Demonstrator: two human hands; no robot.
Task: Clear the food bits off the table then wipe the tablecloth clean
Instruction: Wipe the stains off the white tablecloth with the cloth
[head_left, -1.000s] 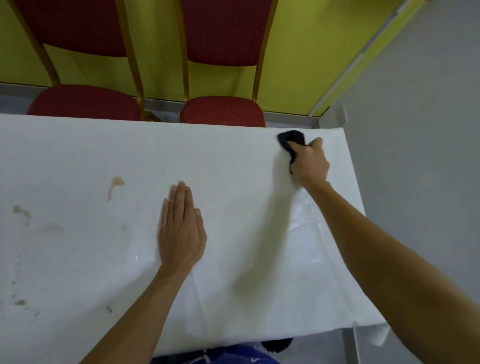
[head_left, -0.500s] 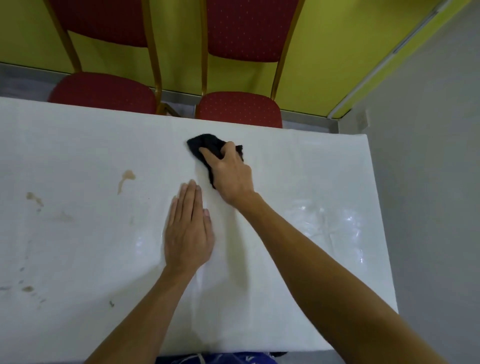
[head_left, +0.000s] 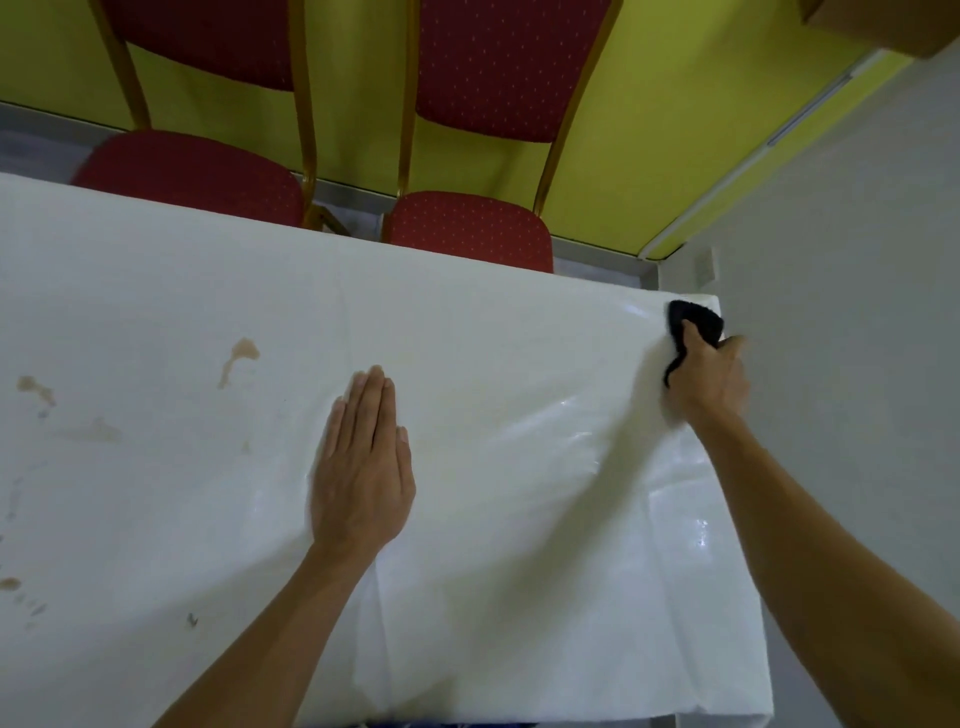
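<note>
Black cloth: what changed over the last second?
The right hand swept the black cloth from the far right corner toward the middle, then back to that corner; its grip held throughout. The left hand stayed flat on the tablecloth, and the brown stains on the left remain unwiped.

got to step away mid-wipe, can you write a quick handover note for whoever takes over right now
Left hand: flat, fingers straight, pressing the tablecloth down near the middle.
Right hand: grips the black cloth at the far right corner.
Done: the right part looks wet and shiny, with no marks visible there.
Left to do: a brown stain, smaller smears and specks on the left part, not yet wiped.
</note>
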